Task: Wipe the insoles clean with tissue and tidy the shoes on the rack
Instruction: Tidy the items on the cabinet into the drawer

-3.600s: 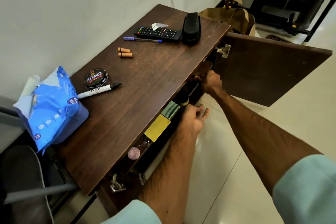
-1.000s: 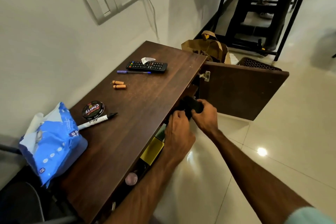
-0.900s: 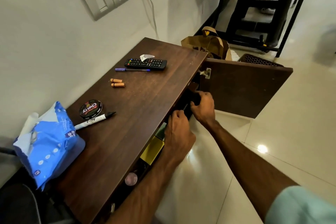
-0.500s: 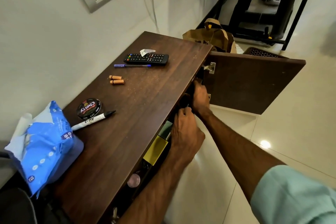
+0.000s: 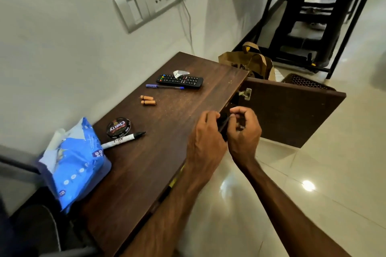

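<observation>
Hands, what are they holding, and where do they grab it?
A dark thing, mostly hidden, is pinched between the left hand and right hand, one on each side. What it is cannot be told.

White wall [image 5: 62, 27] running along left, carrying grey switch panel [image 5: 150, 0] with plug and cord [image 5: 188, 27] hanging down behind dark wood cabinet [image 5: 167, 152]. Cabinet door [image 5: 292, 110] standing open at far end, metal hinge [image 5: 246, 94] showing. Glossy cream floor tiles [image 5: 313, 215] reflecting ceiling light as bright spot [image 5: 308, 185]. Black metal stand [image 5: 313, 27] standing further back (shelf contents too blurred to tell). Brown paper bag [image 5: 250, 62] sitting beside cabinet.
</observation>
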The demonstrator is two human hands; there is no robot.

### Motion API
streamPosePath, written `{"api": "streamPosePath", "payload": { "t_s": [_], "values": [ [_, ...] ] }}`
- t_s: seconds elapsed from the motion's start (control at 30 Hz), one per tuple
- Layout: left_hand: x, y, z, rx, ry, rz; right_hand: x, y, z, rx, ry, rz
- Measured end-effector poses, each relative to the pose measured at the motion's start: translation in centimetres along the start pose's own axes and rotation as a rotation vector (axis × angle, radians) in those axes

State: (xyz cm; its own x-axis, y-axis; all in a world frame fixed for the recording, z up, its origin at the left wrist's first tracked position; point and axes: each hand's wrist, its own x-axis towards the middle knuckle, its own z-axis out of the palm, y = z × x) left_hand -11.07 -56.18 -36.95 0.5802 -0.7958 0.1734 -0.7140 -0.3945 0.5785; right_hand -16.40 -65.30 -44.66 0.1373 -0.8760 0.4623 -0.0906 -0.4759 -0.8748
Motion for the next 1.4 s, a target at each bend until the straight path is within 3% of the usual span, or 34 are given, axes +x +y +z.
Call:
{"api": "streamPosePath", "payload": {
  "t_s": [0.13,0.27,0.4,0.5,0.6,0.77,0.87,1.03,1.13,1.4],
  "values": [
    [1.5,-3.6,-2.7,0.046,0.158,-0.132,3.4,-3.8,3.5,-0.090,-0.169,-0.184],
    [1.3,-7.2,-3.5,0.105,0.205,-0.224,7.3,-3.8,9.2,-0.227,-0.413,-0.228],
    [0.8,-7.8,-3.7,0.065,0.153,-0.174,10.5,-2.7,13.0,-0.530,-0.627,-0.185],
    [1.0,-7.7,-4.0,0.043,0.176,-0.167,11.5,-2.5,13.3,-0.664,-0.691,-0.145],
    [1.3,-7.7,-4.9,0.032,0.224,-0.137,11.5,-2.6,12.0,-0.587,-0.690,-0.117],
    [5.0,-8.0,-5.7,-0.023,0.370,-0.147,9.2,-2.8,9.0,-0.295,-0.497,0.037],
    [9.0,-8.9,-6.6,0.115,0.402,-0.097,8.3,-3.8,7.8,-0.143,-0.426,0.135],
    [14.0,-10.3,-8.3,0.479,-0.001,-0.029,7.3,-5.4,5.4,0.174,-0.494,0.409],
    [15.8,-11.1,-8.0,0.614,-0.156,0.077,6.5,-5.4,3.4,0.312,-0.462,0.523],
    [16.2,-11.0,-6.7,0.815,-0.166,0.210,5.5,-4.6,-0.4,0.383,-0.365,0.602]
  ]
}}
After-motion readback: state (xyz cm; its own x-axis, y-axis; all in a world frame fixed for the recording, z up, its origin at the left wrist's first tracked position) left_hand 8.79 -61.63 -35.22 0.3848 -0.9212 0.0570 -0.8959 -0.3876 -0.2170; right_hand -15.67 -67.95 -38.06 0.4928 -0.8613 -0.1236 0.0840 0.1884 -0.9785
